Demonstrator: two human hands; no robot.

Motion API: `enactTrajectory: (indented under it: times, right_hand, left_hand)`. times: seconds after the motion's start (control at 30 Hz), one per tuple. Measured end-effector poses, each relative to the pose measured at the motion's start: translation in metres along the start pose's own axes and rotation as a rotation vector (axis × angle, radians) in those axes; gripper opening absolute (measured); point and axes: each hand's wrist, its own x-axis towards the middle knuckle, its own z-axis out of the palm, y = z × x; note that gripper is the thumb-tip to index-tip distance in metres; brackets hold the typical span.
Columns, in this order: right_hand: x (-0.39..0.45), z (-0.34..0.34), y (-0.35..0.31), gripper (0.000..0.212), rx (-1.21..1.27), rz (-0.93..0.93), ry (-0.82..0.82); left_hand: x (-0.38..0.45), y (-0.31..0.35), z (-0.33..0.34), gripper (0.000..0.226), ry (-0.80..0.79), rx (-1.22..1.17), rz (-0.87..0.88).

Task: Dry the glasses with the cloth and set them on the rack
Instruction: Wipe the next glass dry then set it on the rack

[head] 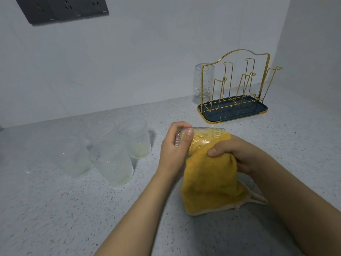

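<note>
My left hand (175,145) grips the base end of a clear patterned glass (204,138) held on its side above the counter. A yellow cloth (210,178) is stuffed into the glass and hangs down from it. My right hand (238,154) grips the cloth at the glass's mouth. Several clear glasses (110,150) stand upright in a group on the counter to the left. The gold wire rack (239,85) on its dark blue tray (232,113) stands at the back right, with one glass (203,80) upside down on its far left peg.
The speckled grey counter (73,209) runs to a white wall behind and a side wall at the right. A dark socket panel (60,10) sits on the wall at the upper left.
</note>
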Motion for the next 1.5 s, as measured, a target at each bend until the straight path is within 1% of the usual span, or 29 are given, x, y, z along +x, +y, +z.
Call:
enactTrajectory:
  times: [0.03, 0.1, 0.17, 0.23, 0.27, 0.3, 0.37, 0.47, 0.53, 0.57, 0.63, 0.67, 0.7, 0.73, 0.8, 0.87, 0.9, 0.93, 0.97, 1.03, 1.07, 1.1, 1.17, 1.23, 1.27, 1.33, 1.4, 1.47, 1.5]
  right_hand:
    - [0.000, 0.002, 0.000, 0.054, -0.038, -0.003, -0.004]
    - [-0.001, 0.003, 0.000, 0.051, -0.153, -0.020, 0.005]
    - [-0.002, 0.003, 0.000, 0.042, -0.359, -0.038, 0.048]
    - [-0.001, 0.005, 0.002, 0.035, -0.588, -0.011, 0.087]
    - [0.001, 0.007, 0.004, 0.034, -0.637, 0.011, 0.086]
    - [0.002, 0.008, 0.005, 0.035, -0.631, 0.013, 0.076]
    - [0.003, 0.008, 0.007, 0.037, -0.527, -0.024, 0.051]
    - [0.002, 0.002, 0.001, 0.038, -0.226, -0.043, 0.068]
    - [0.003, -0.001, 0.001, 0.040, -0.016, -0.022, 0.085]
    - [0.004, 0.000, 0.001, 0.042, 0.043, -0.013, 0.082]
    - [0.003, 0.002, 0.002, 0.043, 0.048, -0.009, 0.073]
    - [0.002, 0.004, 0.003, 0.043, 0.007, -0.015, 0.065]
    - [0.001, 0.006, 0.002, 0.044, -0.043, -0.023, 0.055]
    - [-0.001, 0.008, 0.002, 0.045, -0.112, -0.027, 0.051]
    - [-0.002, 0.011, 0.004, 0.041, -0.345, -0.027, 0.067]
    - [0.000, 0.014, 0.006, 0.033, -0.621, -0.020, 0.058]
    - [0.000, 0.016, 0.007, 0.028, -0.702, -0.016, 0.051]
    - [0.001, 0.017, 0.007, 0.026, -0.717, -0.022, 0.055]
    - [0.002, 0.017, 0.007, 0.027, -0.684, -0.033, 0.069]
    - [0.002, 0.011, 0.006, 0.035, -0.538, -0.055, 0.118]
    - [0.002, 0.008, 0.004, 0.041, -0.434, -0.054, 0.135]
    - [0.002, 0.006, 0.002, 0.044, -0.299, -0.042, 0.146]
    - [0.002, 0.004, -0.001, 0.041, -0.037, -0.001, 0.147]
    - [0.002, 0.007, -0.001, 0.035, 0.056, 0.031, 0.113]
    - [0.001, 0.008, -0.001, 0.034, 0.040, 0.030, 0.088]
    - [-0.001, 0.010, -0.001, 0.036, -0.074, 0.008, 0.053]
    - [-0.004, 0.011, -0.001, 0.038, -0.319, -0.027, 0.041]
    - [-0.005, 0.011, 0.000, 0.030, -0.647, -0.043, 0.059]
    - [-0.005, 0.012, -0.001, 0.026, -0.777, -0.060, 0.074]
  left_hand:
    - [0.002, 0.000, 0.001, 0.016, 0.021, -0.006, 0.016]
    - [0.011, 0.001, 0.001, 0.018, 0.034, 0.003, -0.061]
    - [0.017, 0.002, 0.002, 0.033, -0.010, 0.048, -0.265]
    - [0.020, 0.010, -0.002, 0.041, -0.112, 0.046, -0.542]
    - [0.020, 0.013, -0.005, 0.041, -0.159, 0.020, -0.644]
    - [0.019, 0.014, -0.008, 0.041, -0.192, 0.006, -0.685]
    - [0.016, 0.012, -0.011, 0.047, -0.200, 0.021, -0.637]
    - [0.009, 0.006, -0.009, 0.057, -0.124, 0.016, -0.393]
    - [0.004, 0.004, -0.005, 0.047, -0.080, 0.034, -0.208]
    - [0.002, 0.002, -0.003, 0.041, -0.058, 0.041, -0.136]
    - [0.001, 0.006, 0.000, 0.028, 0.006, 0.009, -0.051]
    - [0.002, 0.005, 0.001, 0.022, 0.032, -0.009, -0.048]
    - [0.005, 0.006, 0.001, 0.020, 0.040, -0.018, -0.079]
    - [0.009, 0.007, 0.000, 0.026, 0.038, 0.007, -0.146]
    - [0.015, 0.007, -0.004, 0.037, -0.034, 0.064, -0.356]
    - [0.017, 0.009, -0.010, 0.041, -0.106, -0.016, -0.627]
    - [0.016, 0.010, -0.011, 0.041, -0.130, -0.078, -0.714]
    - [0.015, 0.009, -0.012, 0.043, -0.141, -0.106, -0.737]
    - [0.014, 0.008, -0.011, 0.047, -0.149, -0.087, -0.717]
    - [0.014, 0.006, -0.010, 0.058, -0.123, 0.019, -0.582]
    - [0.013, 0.006, -0.009, 0.055, -0.094, 0.061, -0.482]
    - [0.011, 0.007, -0.007, 0.044, -0.065, 0.082, -0.378]
    - [0.006, 0.007, -0.003, 0.022, -0.040, 0.081, -0.210]
    - [0.002, 0.004, 0.000, 0.025, -0.004, 0.021, -0.124]
    - [0.002, 0.002, 0.002, 0.027, 0.022, -0.022, -0.113]
    - [0.006, 0.006, 0.002, 0.026, 0.046, -0.062, -0.162]
    - [0.012, 0.006, -0.001, 0.029, 0.033, -0.033, -0.248]
    - [0.016, 0.007, -0.005, 0.041, -0.025, 0.046, -0.432]
    - [0.017, 0.009, -0.008, 0.045, -0.069, 0.035, -0.551]
